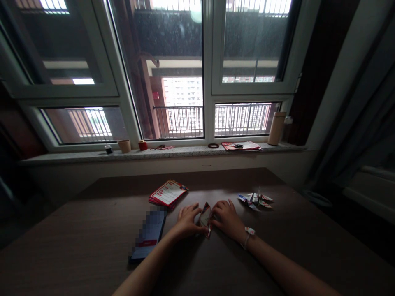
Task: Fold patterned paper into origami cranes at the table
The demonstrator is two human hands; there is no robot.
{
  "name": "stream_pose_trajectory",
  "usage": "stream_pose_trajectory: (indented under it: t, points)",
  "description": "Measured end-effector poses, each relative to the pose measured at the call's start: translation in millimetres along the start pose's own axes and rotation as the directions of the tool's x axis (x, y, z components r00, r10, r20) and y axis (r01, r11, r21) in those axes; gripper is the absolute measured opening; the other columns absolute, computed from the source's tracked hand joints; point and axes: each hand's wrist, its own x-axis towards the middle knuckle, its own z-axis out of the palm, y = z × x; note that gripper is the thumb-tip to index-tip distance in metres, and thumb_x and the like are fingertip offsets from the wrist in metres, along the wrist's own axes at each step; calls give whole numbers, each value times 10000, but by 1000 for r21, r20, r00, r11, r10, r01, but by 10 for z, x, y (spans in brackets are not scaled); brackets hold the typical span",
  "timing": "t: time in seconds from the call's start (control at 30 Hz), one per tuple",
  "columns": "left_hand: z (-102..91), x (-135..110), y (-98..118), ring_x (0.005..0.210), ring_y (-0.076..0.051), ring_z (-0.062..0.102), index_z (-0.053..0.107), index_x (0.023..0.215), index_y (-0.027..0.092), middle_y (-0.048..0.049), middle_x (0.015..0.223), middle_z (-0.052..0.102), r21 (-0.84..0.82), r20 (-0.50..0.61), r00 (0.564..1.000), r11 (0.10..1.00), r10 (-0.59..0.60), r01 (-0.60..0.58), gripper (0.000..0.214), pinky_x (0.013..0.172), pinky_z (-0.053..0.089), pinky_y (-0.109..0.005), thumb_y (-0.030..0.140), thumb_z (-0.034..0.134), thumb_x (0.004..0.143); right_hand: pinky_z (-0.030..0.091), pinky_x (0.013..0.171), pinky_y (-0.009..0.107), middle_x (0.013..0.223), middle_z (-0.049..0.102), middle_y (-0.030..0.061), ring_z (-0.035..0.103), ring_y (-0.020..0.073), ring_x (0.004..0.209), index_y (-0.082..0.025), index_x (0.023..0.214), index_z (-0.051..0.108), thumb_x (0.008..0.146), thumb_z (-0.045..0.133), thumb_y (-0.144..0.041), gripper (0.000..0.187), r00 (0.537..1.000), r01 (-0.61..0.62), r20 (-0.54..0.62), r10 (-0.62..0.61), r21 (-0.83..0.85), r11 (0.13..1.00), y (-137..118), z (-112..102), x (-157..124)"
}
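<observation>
— Paper is what you have there, in the head view: a small folded paper, printed in red and white, standing half up off the dark brown table. I judge it very light, thin and quick to crease or tear, so take it by the firm folded edges, not by the loose flaps.

— Where does it sit against my hands?

— Right between them, near the middle of the table. Your left hand pinches its left edge with curled fingers, and your right hand pinches the right edge. Both touch the paper, and a wristband shows on your right wrist.

— And around it?

— A phone lies just beside your left forearm, with a stack of leaflets beyond it. Some paper figures lie near your right hand, not touching it.
</observation>
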Motion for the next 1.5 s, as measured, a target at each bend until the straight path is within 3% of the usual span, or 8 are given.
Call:
stream_pose_trajectory:
  t: [0.27, 0.53, 0.73, 0.9, 1.17, 1.5]
  points:
    - [21, 40, -5, 1435, -323, 258, 589, 1273, 285, -75, 1548, 343, -10, -19, 999, 1000, -26, 26, 649, 1178, 95, -528, 592, 636, 703, 176, 1124, 521, 1053, 641, 32, 512, 238, 1111, -233, 942, 676, 803, 703, -358, 188, 1000, 14, -16, -15, -10, 1000, 18, 13, -1]
    - [86, 45, -14, 1413, -338, 294, 547, 1326, 265, -93, 1529, 374, 18, -69, 998, 1000, -4, 6, 834, 1169, 131, -538, 648, 705, 602, 156, 1125, 521, 1054, 641, 31, 505, 240, 1117, -239, 930, 678, 780, 725, -363, 200, 1000, 4, -3, -4, -9, 1000, 9, 8, 8]
    - [79, 38, -35, 1410, -334, 303, 566, 1295, 299, -86, 1531, 372, 28, -62, 998, 999, 23, -21, 841, 1168, 153, -513, 613, 765, 540, 155, 1120, 514, 1059, 637, 25, 507, 233, 1113, -244, 943, 674, 789, 713, -374, 206, 1000, -12, 6, 12, 26, 1000, 16, 23, 7]
    - [71, 38, -38, 1430, -334, 263, 533, 1325, 305, -82, 1549, 337, 14, -36, 999, 1000, 6, -5, 885, 1174, 99, -540, 602, 778, 528, 209, 1097, 481, 1071, 620, 20, 519, 227, 1090, -243, 937, 672, 776, 721, -397, 228, 998, -61, 16, 59, 103, 993, 41, 42, 5]
    - [14, 20, 7, 1427, -338, 266, 521, 1356, 275, -86, 1545, 345, 30, -26, 1000, 1000, -7, 8, 906, 1176, 145, -495, 600, 772, 548, 270, 1065, 407, 1081, 639, 21, 523, 209, 1099, -270, 956, 715, 843, 650, -370, 164, 998, -54, 43, 44, 254, 966, 154, 43, 26]
    - [31, 32, -13, 1423, -355, 271, 553, 1325, 292, -84, 1536, 363, -13, -44, 999, 1000, 13, -13, 917, 1175, 135, -516, 593, 806, 496, 299, 1049, 383, 1062, 668, 17, 537, 207, 1103, -277, 914, 740, 840, 653, -351, 136, 997, -75, 18, 72, 276, 958, 157, 64, 46]
